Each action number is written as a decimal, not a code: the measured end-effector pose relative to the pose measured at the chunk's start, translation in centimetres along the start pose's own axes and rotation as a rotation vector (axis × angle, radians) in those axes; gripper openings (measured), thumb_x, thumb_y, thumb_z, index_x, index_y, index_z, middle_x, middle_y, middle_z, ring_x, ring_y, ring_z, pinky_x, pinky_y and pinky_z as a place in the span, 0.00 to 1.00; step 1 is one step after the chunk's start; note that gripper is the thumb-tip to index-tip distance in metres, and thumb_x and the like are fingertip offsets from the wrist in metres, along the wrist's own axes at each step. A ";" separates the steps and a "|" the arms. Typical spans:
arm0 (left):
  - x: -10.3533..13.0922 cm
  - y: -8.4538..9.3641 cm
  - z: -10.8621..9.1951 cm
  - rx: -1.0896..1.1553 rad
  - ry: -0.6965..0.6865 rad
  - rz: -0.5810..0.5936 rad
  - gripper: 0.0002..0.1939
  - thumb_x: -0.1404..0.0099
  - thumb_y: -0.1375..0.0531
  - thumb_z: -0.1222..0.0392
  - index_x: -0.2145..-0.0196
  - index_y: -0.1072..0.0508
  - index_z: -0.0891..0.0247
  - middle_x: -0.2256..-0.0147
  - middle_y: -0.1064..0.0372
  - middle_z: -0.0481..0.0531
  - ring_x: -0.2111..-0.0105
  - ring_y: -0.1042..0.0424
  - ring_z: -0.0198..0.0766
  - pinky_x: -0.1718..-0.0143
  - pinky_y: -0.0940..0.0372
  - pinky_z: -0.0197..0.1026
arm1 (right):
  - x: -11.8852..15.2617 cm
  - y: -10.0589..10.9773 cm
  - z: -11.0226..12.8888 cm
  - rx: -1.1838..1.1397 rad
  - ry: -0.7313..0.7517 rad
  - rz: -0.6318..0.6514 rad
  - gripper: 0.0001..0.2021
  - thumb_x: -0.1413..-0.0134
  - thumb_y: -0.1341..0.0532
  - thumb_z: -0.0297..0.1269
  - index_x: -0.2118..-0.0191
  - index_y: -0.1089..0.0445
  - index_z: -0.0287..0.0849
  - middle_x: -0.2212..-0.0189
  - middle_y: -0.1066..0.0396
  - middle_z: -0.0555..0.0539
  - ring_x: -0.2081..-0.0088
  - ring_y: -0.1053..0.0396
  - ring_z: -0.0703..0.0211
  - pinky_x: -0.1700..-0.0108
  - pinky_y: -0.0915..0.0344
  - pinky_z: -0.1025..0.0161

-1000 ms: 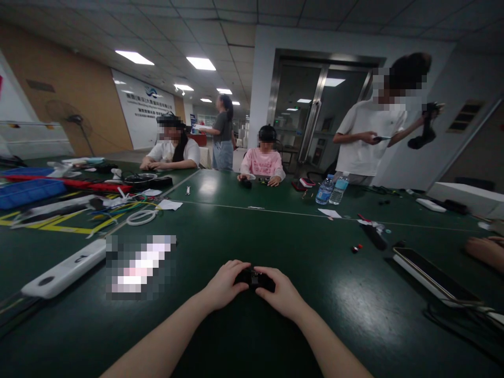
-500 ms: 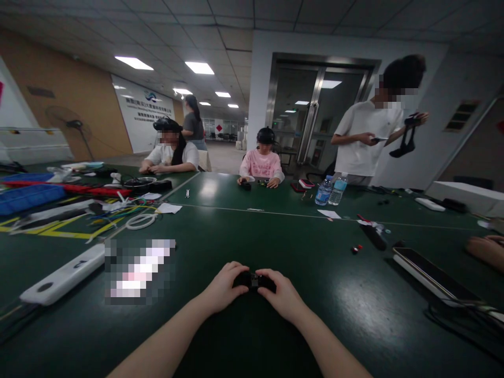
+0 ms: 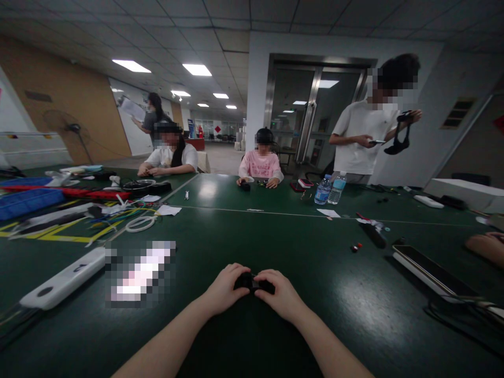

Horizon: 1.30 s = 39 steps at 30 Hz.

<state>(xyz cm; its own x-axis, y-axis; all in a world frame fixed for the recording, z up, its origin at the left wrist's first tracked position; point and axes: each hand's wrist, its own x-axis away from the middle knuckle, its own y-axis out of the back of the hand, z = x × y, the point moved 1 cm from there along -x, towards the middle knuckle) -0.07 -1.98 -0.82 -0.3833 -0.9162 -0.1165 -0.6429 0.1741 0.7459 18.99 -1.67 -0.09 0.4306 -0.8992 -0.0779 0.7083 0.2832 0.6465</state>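
A small black object [image 3: 254, 284] lies between my two hands, low in the middle of the view; its exact kind is too dark to make out. My left hand [image 3: 226, 286] grips its left end, thumb at the near side and fingers over the top. On the right end, my right hand [image 3: 280, 291] is closed in much the same way. The fingers hide most of the object. It is at or just above the green table [image 3: 220, 231].
Left of my hands are a pixelated bright item [image 3: 144, 273] and a white power strip [image 3: 65, 278]. Cables [image 3: 140, 223] and blue trays [image 3: 29, 202] lie farther left. To the right are a phone-like slab [image 3: 437, 273], small red-black parts [image 3: 356, 247] and water bottles [image 3: 337, 189]. Several people are around.
My hands keep their grip on the black object, which appears slightly tilted differently. In the background, a standing person has moved left and now holds up white sheets.
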 end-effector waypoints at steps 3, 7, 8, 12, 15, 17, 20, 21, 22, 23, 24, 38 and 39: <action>-0.1 -0.1 0.1 -0.013 -0.019 -0.014 0.19 0.46 0.42 0.59 0.54 0.35 0.57 0.56 0.36 0.51 0.55 0.38 0.42 0.53 0.42 0.45 | 0.0 0.0 0.0 0.010 0.002 -0.003 0.13 0.55 0.39 0.36 0.59 0.32 0.51 0.57 0.34 0.52 0.53 0.38 0.56 0.52 0.41 0.57; -0.1 -0.3 0.5 -0.023 -0.045 -0.038 0.21 0.47 0.40 0.58 0.54 0.35 0.57 0.56 0.35 0.52 0.55 0.38 0.42 0.52 0.43 0.45 | -0.2 -0.2 -0.1 0.046 0.027 -0.021 0.11 0.56 0.38 0.36 0.62 0.31 0.49 0.59 0.33 0.51 0.54 0.37 0.56 0.51 0.42 0.58; -0.2 -0.4 0.5 -0.021 -0.047 -0.036 0.22 0.47 0.40 0.58 0.54 0.35 0.57 0.56 0.35 0.52 0.55 0.38 0.42 0.52 0.43 0.45 | -0.2 -0.3 -0.1 0.050 0.027 -0.021 0.11 0.56 0.38 0.35 0.62 0.31 0.49 0.59 0.34 0.51 0.54 0.37 0.56 0.51 0.42 0.58; -0.1 -0.2 0.4 -0.017 -0.042 -0.017 0.21 0.46 0.41 0.57 0.53 0.36 0.56 0.56 0.35 0.52 0.55 0.38 0.42 0.53 0.42 0.44 | -0.3 -0.5 -0.3 0.050 0.018 -0.019 0.09 0.54 0.40 0.35 0.63 0.31 0.50 0.55 0.36 0.51 0.52 0.39 0.56 0.50 0.44 0.56; -0.1 0.0 0.1 -0.028 -0.013 -0.004 0.21 0.46 0.41 0.57 0.53 0.35 0.57 0.56 0.35 0.52 0.55 0.38 0.42 0.53 0.43 0.45 | -0.4 -0.3 -0.4 0.018 0.017 -0.039 0.08 0.53 0.41 0.34 0.63 0.32 0.49 0.55 0.37 0.51 0.51 0.40 0.57 0.49 0.43 0.57; -0.1 0.1 -0.1 -0.029 0.004 0.011 0.21 0.46 0.41 0.57 0.53 0.36 0.57 0.56 0.36 0.52 0.55 0.38 0.42 0.53 0.43 0.45 | -0.4 0.0 -0.4 -0.012 0.012 -0.057 0.08 0.52 0.41 0.34 0.63 0.33 0.48 0.56 0.36 0.50 0.52 0.39 0.57 0.49 0.43 0.57; 0.0 0.2 -0.3 -0.021 0.027 0.025 0.21 0.45 0.42 0.57 0.53 0.36 0.57 0.55 0.36 0.52 0.55 0.38 0.42 0.53 0.43 0.45 | -0.2 0.6 -0.4 -0.048 -0.003 -0.070 0.08 0.51 0.42 0.34 0.63 0.33 0.47 0.56 0.36 0.50 0.52 0.39 0.57 0.49 0.43 0.57; 0.0 0.2 -0.3 -0.018 0.032 0.025 0.21 0.45 0.42 0.57 0.53 0.36 0.57 0.55 0.36 0.52 0.55 0.38 0.42 0.53 0.42 0.45 | -0.1 0.9 -0.5 -0.057 -0.013 -0.073 0.08 0.51 0.42 0.35 0.62 0.33 0.48 0.56 0.36 0.51 0.52 0.39 0.57 0.50 0.42 0.57; 0.0 0.3 -0.3 -0.016 0.035 0.024 0.21 0.45 0.42 0.57 0.53 0.36 0.57 0.55 0.36 0.52 0.55 0.38 0.42 0.53 0.42 0.45 | 0.0 1.1 -0.6 -0.064 -0.027 -0.077 0.08 0.51 0.43 0.36 0.62 0.33 0.48 0.57 0.35 0.51 0.52 0.39 0.57 0.50 0.42 0.57; 0.1 0.3 -0.3 -0.014 0.037 0.022 0.21 0.46 0.42 0.58 0.53 0.36 0.57 0.55 0.36 0.53 0.55 0.38 0.42 0.53 0.42 0.45 | 0.1 1.3 -0.7 -0.072 -0.043 -0.083 0.09 0.51 0.43 0.36 0.61 0.33 0.48 0.58 0.35 0.51 0.53 0.38 0.56 0.51 0.42 0.57; 0.1 0.3 -0.3 -0.010 0.036 0.022 0.21 0.45 0.42 0.58 0.53 0.36 0.57 0.55 0.36 0.52 0.55 0.38 0.42 0.53 0.42 0.45 | 0.1 1.5 -0.8 -0.078 -0.059 -0.091 0.09 0.50 0.43 0.36 0.61 0.34 0.49 0.58 0.34 0.52 0.53 0.37 0.56 0.51 0.41 0.57; 0.0 0.1 0.2 0.014 0.014 0.017 0.23 0.46 0.41 0.57 0.51 0.36 0.57 0.54 0.36 0.52 0.54 0.38 0.42 0.51 0.43 0.45 | 0.0 3.2 -3.1 -0.189 -0.033 -0.316 0.16 0.53 0.41 0.38 0.55 0.38 0.46 0.60 0.32 0.48 0.55 0.35 0.56 0.51 0.41 0.54; 0.0 0.1 0.2 0.015 0.015 0.018 0.23 0.46 0.42 0.57 0.51 0.36 0.57 0.54 0.36 0.52 0.54 0.38 0.42 0.52 0.43 0.45 | -0.1 3.2 -3.3 -0.195 -0.034 -0.337 0.16 0.54 0.41 0.38 0.56 0.38 0.45 0.60 0.32 0.48 0.55 0.35 0.56 0.51 0.40 0.54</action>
<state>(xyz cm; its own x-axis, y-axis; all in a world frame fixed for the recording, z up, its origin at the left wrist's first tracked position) -0.25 -1.86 -0.92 -0.3852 -0.9181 -0.0935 -0.6462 0.1960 0.7376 23.05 0.37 -0.48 0.1391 -0.9622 -0.2343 0.9016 0.0251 0.4319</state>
